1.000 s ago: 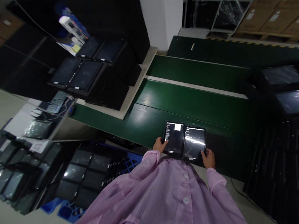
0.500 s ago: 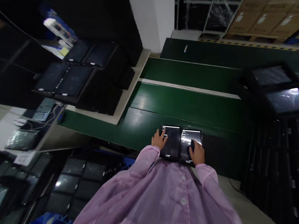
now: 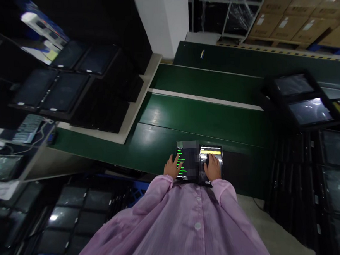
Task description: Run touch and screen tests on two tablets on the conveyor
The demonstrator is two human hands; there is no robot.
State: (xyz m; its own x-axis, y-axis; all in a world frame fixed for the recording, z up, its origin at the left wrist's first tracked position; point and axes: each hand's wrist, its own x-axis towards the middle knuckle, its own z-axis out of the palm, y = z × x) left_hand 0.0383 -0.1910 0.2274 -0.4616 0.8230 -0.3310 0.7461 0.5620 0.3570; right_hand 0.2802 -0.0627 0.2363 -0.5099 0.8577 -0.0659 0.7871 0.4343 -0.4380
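Observation:
Two black tablets lie side by side at the near edge of the green table (image 3: pixel 204 117). My left hand (image 3: pixel 172 166) rests on the left tablet (image 3: pixel 186 159), fingers spread, a fingertip touching its lit screen with green text. My right hand (image 3: pixel 212 167) lies flat on the right tablet (image 3: pixel 214 153), fingers apart on the screen, which shows a yellow bar at the top. Neither hand grips anything. My pink sleeves and coat fill the foreground.
Stacks of black tablets stand at the left back (image 3: pixel 67 80) and along the right side (image 3: pixel 302 99). Below the table on the left, blue crates (image 3: pixel 77 211) hold several more tablets. Cardboard boxes (image 3: pixel 290 22) sit on shelving behind; a white pillar (image 3: pixel 162 19) stands at the back.
Both hands moved from the tablets' outer edges onto the screens. The left screen now shows green text and the right a yellow bar. The view shifted to the right.

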